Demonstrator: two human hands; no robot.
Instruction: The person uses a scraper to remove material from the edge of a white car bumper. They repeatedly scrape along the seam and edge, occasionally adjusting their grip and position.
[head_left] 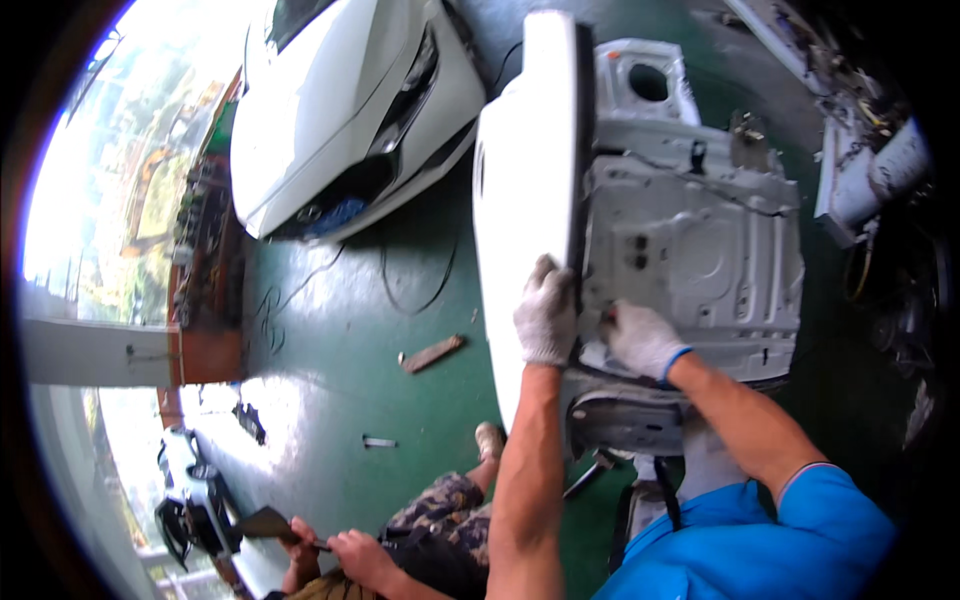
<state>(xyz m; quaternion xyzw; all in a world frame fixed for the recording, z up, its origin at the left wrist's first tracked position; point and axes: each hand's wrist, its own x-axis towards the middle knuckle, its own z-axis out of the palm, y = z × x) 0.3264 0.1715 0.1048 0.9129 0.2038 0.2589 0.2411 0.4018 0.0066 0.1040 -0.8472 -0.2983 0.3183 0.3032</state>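
Note:
My left hand (545,315), in a knitted glove, is closed on the dark-edged side of a long white body panel (525,140) that runs upward from me. Just right of it, my gloved right hand (640,338) is closed low on a stamped white metal door structure (720,260). A small dark reddish thing shows at its fingertips, too small to name. A black cable (690,180) crosses the upper part of the metal structure. Below my hands is a grey, darker pressed piece (625,425).
A white car (330,120) stands upper left. A co-worker's hands (355,555) hold something at lower left, a leg beside me. A wooden block (430,355), a small tool (380,441) and cables lie on the green floor (330,400). Metal parts (870,160) are piled right.

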